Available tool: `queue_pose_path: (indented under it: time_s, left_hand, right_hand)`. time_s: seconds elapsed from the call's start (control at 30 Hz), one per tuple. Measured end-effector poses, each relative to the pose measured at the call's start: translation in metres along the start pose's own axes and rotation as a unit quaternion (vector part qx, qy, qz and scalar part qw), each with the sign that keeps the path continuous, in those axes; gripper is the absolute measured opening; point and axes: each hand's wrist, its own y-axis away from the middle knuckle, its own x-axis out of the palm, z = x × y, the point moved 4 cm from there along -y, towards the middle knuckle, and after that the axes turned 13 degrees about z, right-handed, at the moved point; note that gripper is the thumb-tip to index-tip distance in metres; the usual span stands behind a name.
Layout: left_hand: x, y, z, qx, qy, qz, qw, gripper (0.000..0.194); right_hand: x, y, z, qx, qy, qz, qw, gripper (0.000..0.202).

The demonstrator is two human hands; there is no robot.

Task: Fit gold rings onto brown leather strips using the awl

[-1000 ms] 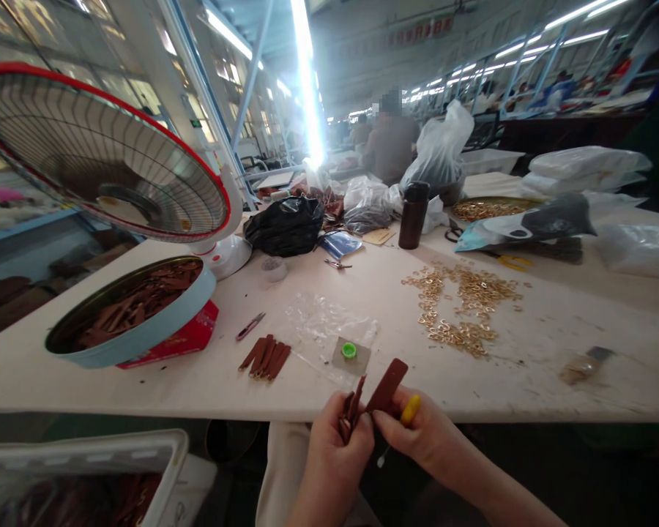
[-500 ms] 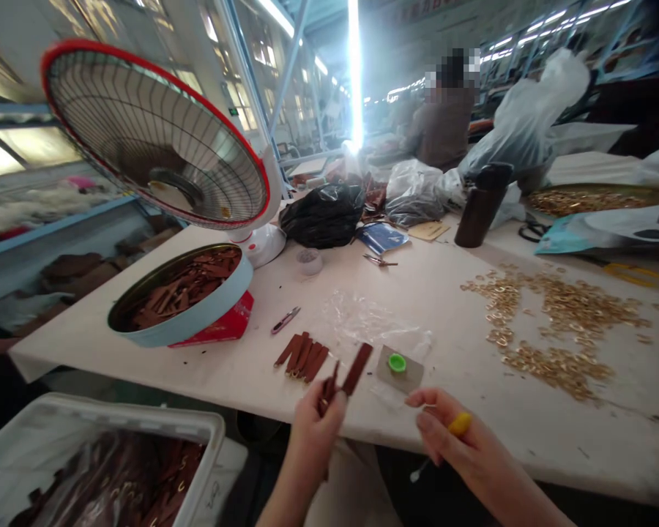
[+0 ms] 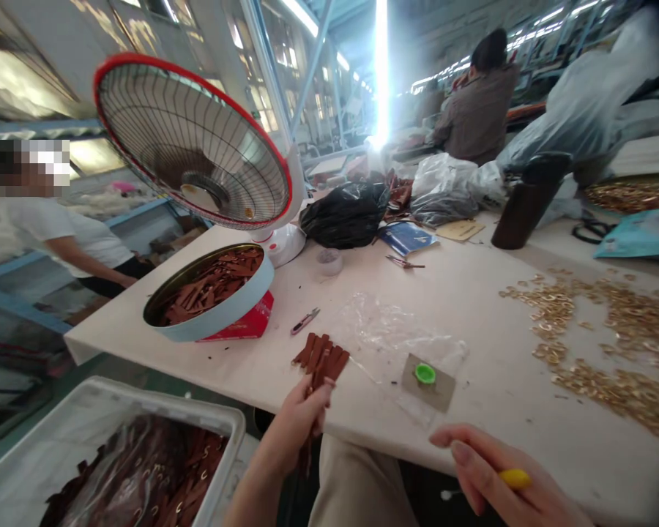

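Note:
My left hand is closed around brown leather strips, some of which hang below the palm. It is at the table's front edge, against a small row of similar strips laid side by side; where held and laid strips meet, I cannot separate them. My right hand is closed on a thin tool with a yellow handle; a pale tip shows below the fingers. Between and beyond the hands, a green cap-like dish sits on a grey square plate.
A round tin of brown strips tilts on a red box beside a fan. Gold rings spread at right. Thread snips and clear plastic lie mid-table. A white bin stands lower left. People are beyond.
My left hand has brought its strips left, onto the laid row. The right hand keeps the yellow-handled tool, lower in view. The view has turned left, showing a person in a white shirt.

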Motion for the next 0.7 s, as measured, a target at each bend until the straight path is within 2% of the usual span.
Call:
queue_pose_path:
  time_s: [0.03, 0.07, 0.1, 0.17, 0.2, 0.3, 0.4, 0.47, 0.53, 0.6, 0.7]
  left_hand:
    - [0.021, 0.012, -0.007, 0.0, 0.025, 0.069, 0.997, 0.025]
    - [0.045, 0.024, -0.014, -0.008, 0.072, 0.174, 0.982, 0.022]
    - [0.065, 0.036, -0.022, -0.014, 0.092, 0.252, 0.963, 0.019]
    - [0.094, 0.055, -0.034, -0.019, 0.092, 0.342, 0.935, 0.015]
    - [0.103, 0.061, -0.038, -0.018, 0.084, 0.356, 0.93, 0.015]
    - [0.115, 0.065, -0.04, -0.014, 0.122, 0.329, 0.936, 0.015]
    - [0.121, 0.061, -0.035, 0.005, 0.225, 0.242, 0.944, 0.02]
    - [0.128, 0.061, -0.035, 0.036, 0.282, 0.19, 0.94, 0.025]
    - [0.14, 0.062, -0.038, 0.062, 0.326, 0.155, 0.93, 0.029]
    - [0.152, 0.063, -0.041, 0.066, 0.36, 0.137, 0.92, 0.031]
    - [0.166, 0.064, -0.044, 0.047, 0.374, 0.149, 0.914, 0.035]
  right_hand:
    - [-0.001, 0.0, 0.006, -0.015, 0.023, 0.003, 1.0, 0.035]
    - [-0.002, 0.001, 0.013, -0.036, 0.047, 0.013, 0.998, 0.034]
    - [-0.003, 0.003, 0.021, -0.066, 0.076, 0.029, 0.995, 0.031]
    - [-0.008, 0.009, 0.032, -0.098, 0.141, 0.033, 0.985, 0.018]
    - [-0.013, 0.014, 0.036, -0.11, 0.169, 0.026, 0.979, 0.017]
    - [-0.032, 0.031, 0.04, -0.105, 0.18, -0.042, 0.977, 0.022]
    - [-0.049, 0.048, 0.033, -0.082, 0.106, -0.122, 0.983, 0.025]
    - [-0.048, 0.053, 0.029, -0.084, 0.065, -0.141, 0.984, 0.027]
    - [-0.039, 0.057, 0.027, -0.088, 0.042, -0.136, 0.986, 0.028]
    - [-0.026, 0.06, 0.03, -0.102, 0.046, -0.105, 0.988, 0.029]
    - [-0.018, 0.069, 0.036, -0.141, 0.108, -0.039, 0.983, 0.032]
